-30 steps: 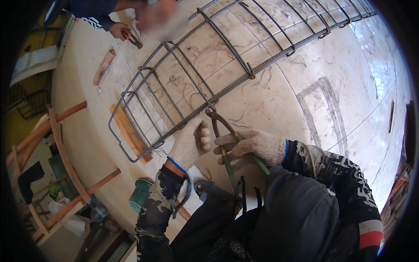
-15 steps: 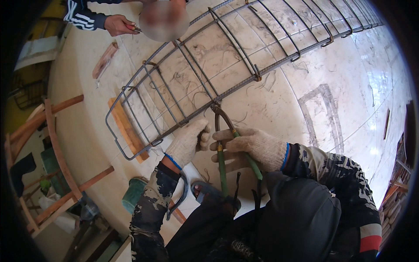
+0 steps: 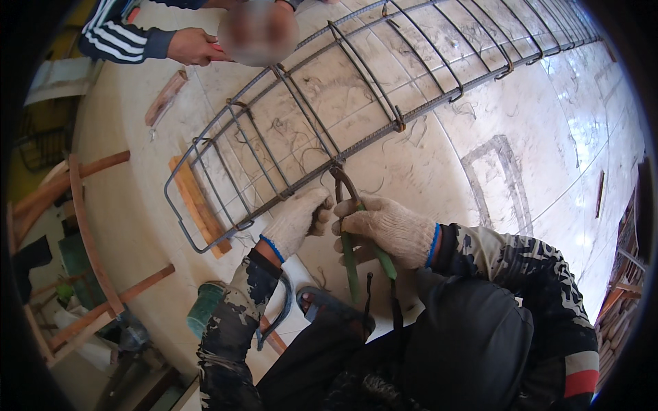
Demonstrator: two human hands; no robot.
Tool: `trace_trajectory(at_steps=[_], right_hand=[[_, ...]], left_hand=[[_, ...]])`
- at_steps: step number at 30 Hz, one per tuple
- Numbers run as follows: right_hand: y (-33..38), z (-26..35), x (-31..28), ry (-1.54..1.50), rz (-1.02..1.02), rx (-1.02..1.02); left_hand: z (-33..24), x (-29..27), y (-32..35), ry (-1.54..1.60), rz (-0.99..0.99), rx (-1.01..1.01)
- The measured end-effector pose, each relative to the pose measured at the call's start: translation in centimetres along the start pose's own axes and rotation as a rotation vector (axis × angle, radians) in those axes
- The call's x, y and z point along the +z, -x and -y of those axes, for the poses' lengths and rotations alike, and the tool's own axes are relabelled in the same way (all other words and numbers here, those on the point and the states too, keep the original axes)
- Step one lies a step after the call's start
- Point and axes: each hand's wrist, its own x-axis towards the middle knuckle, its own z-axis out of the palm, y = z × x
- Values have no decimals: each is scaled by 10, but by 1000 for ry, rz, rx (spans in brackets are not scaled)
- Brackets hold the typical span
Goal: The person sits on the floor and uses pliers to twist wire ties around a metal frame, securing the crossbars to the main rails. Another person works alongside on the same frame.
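Note:
A long rebar cage (image 3: 356, 89) lies on the pale floor, running from the lower left to the upper right. My right hand (image 3: 387, 226), in a white knit glove, grips green-handled pincers (image 3: 351, 219) whose jaws sit on the cage's near bar. My left hand (image 3: 296, 219), also gloved, rests against the same bar beside the jaws, fingers curled at a thin wire. A wooden block (image 3: 197, 204) props up the cage's left end.
Another person's hand (image 3: 192, 46) in a striped sleeve works at the cage's far side. A wooden stick (image 3: 164, 97) lies on the floor nearby. Wooden trestle legs (image 3: 86, 219) stand to the left. A green cup (image 3: 204, 307) sits by my left knee.
The pincers' jaws have stayed on the same bar joint while my left hand moved up to the bar beside them. The other person's hand shifted slightly.

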Motion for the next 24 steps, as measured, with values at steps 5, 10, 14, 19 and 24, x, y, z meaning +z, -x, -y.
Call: trace_trajectory(at_steps=[5,10,14,19,24], right_hand=[[-18,-15,-2,-321,-3,55],[-26,-15,-7,-241,-102,115],[-13,9,24,708,-418,162],[-16,9,27,1058,-389,40],[30,-1,-16,278,-170,172]], left_hand=[[25,0,1,124,-68,-9],[32,35,26,362,274,16],[18,54,2,561,495,63],[32,74,-28,844,528,80],[21,86,-4,1049,559,-17]])
